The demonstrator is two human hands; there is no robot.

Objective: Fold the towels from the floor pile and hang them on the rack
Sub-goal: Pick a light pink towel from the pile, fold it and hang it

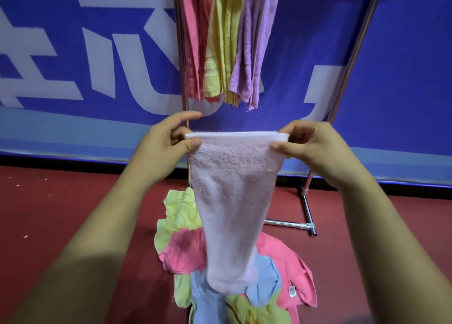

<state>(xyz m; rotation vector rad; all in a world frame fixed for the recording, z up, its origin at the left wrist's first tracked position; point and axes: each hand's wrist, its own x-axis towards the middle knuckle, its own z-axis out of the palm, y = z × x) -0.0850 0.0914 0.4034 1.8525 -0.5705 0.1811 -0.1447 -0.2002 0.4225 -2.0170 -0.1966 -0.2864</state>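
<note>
A pale pink towel point(232, 201) hangs doubled over in front of me, its folded top edge stretched level between my hands. My left hand point(168, 145) pinches the top left corner and my right hand point(310, 147) pinches the top right corner. The towel's lower end dangles just above the floor pile point(186, 252), a heap of green, pink, blue and yellow towels on the red floor. Behind it stands the metal rack point(307, 223). Three towels hang from the rack's top: pink point(193, 37), yellow point(223, 42) and purple point(254, 44).
A blue banner with large white characters point(73, 54) covers the wall behind the rack. The rack's foot bar point(286, 224) lies on the red floor to the right of the pile. Open red floor point(61, 213) stretches on the left.
</note>
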